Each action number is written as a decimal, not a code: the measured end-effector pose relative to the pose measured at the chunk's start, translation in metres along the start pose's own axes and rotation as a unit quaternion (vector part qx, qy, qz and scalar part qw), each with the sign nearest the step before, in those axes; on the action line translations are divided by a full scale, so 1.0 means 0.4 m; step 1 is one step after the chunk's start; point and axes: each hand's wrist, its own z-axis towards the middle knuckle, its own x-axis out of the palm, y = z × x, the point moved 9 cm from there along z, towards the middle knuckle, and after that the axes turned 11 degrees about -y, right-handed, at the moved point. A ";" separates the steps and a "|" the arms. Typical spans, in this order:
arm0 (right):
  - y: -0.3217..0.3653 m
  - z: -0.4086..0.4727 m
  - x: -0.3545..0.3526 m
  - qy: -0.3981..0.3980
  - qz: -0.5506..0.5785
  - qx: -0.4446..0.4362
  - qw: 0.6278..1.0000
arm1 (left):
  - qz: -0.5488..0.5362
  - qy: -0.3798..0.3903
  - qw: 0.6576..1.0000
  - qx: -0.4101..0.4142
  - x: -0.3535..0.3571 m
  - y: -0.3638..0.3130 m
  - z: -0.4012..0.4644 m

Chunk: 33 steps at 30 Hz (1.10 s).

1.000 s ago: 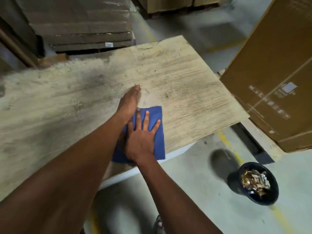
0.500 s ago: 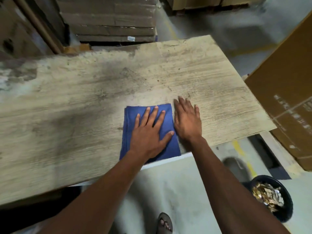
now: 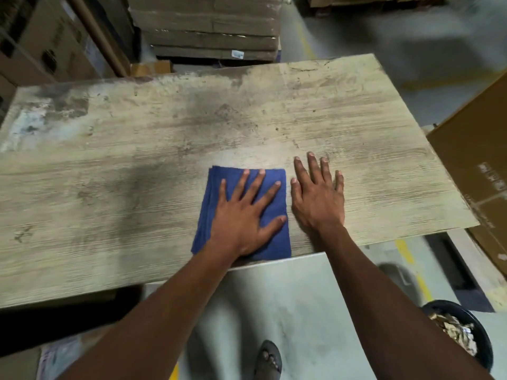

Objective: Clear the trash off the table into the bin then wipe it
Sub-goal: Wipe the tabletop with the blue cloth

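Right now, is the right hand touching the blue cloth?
Apart. The head view shows the right hand flat on the bare table, a thin strip of wood visible between it and the blue cloth.

From up here I see both of my forearms bare all the way to the frame's edge, with no sleeves or cuffs on them. My left hand (image 3: 241, 223) and right hand (image 3: 318, 198) are bare too: no gloves, rings, watch or wristband that I can make out, and the nails look short and plain. At the bottom edge one foot (image 3: 269, 360) shows in what seems to be a dark open-toed sandal, though it is blurred there.
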 end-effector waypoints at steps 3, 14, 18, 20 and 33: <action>-0.005 -0.009 0.002 0.022 -0.005 -0.004 1.000 | 0.011 0.000 1.000 0.017 -0.015 0.009 -0.105; 0.029 -0.030 0.012 0.030 -0.027 -0.014 0.999 | 0.003 0.005 0.995 -0.098 -0.014 0.168 0.009; 0.097 -0.064 0.028 0.042 -0.026 -0.022 0.999 | 0.011 -0.011 0.998 -0.054 -0.044 0.136 -0.188; 0.126 -0.078 0.031 0.038 -0.023 -0.018 0.999 | 0.017 -0.008 0.997 -0.073 -0.063 0.182 -0.230; 0.133 -0.073 0.038 0.021 -0.026 -0.018 0.999 | 0.020 -0.001 0.987 -0.161 -0.065 0.273 -0.177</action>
